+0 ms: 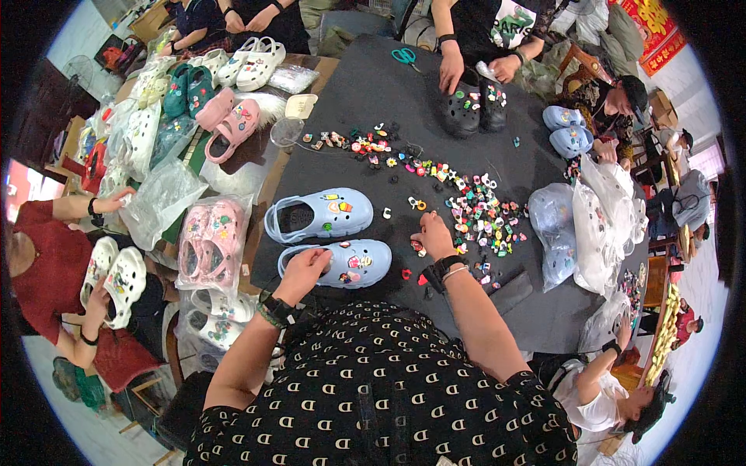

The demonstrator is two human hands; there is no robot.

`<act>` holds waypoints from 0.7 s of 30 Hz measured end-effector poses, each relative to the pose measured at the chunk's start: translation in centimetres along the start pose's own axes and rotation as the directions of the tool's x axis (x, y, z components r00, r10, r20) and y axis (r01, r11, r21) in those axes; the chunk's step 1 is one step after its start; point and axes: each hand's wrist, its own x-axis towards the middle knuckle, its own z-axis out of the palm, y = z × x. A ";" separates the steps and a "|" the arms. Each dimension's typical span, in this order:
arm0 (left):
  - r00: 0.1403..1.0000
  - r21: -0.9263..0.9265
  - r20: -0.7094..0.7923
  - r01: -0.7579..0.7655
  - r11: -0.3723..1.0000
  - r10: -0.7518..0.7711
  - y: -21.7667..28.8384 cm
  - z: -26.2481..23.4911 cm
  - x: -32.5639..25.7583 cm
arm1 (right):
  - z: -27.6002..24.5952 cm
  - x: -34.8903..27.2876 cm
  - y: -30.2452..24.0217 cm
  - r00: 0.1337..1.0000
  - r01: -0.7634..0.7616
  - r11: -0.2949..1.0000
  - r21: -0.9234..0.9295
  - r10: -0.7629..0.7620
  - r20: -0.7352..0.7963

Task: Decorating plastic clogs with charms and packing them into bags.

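Two light-blue clogs lie side by side on the dark table in front of me. The farther clog (pixel 330 213) carries several colourful charms on its toe. The nearer clog (pixel 361 262) also bears charms. My left hand (pixel 307 272) is closed on the nearer clog, its fingers at the foot opening. To the right of the clogs, my right hand (pixel 435 234) is down at the table with its fingers closed together; what they hold, if anything, is hidden. A pile of small shoe charms (pixel 486 213) spreads just beyond and right of it. One yellow charm (pixel 418 204) lies apart.
Across the table a co-worker's hands (pixel 452 74) handle black clogs (pixel 464 109). Teal scissors (pixel 405 57) lie at the far edge. Bagged blue clogs (pixel 552 233) sit on the right. Pink clogs in plastic (pixel 214 245) are at left, near a person holding white clogs (pixel 123 283).
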 end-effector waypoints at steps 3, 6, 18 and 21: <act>0.997 0.031 0.045 0.058 0.998 -0.059 0.4 0.0 0.8 | -0.1 0.3 0.1 0.994 -0.076 0.996 0.053 0.072 0.078; 0.994 0.100 0.085 0.059 0.993 -0.068 -0.2 0.7 1.5 | -0.1 0.4 0.8 0.999 -0.011 0.999 0.031 0.010 0.032; 0.987 0.084 -0.056 0.157 0.984 -0.153 -0.6 2.6 2.2 | -1.5 -2.2 -2.2 1.000 0.016 0.948 0.318 -0.024 0.020; 0.989 -0.034 -0.104 0.099 0.995 -0.102 -2.1 3.9 2.2 | -1.6 -2.2 -2.8 0.982 0.185 0.959 0.213 -0.170 -0.085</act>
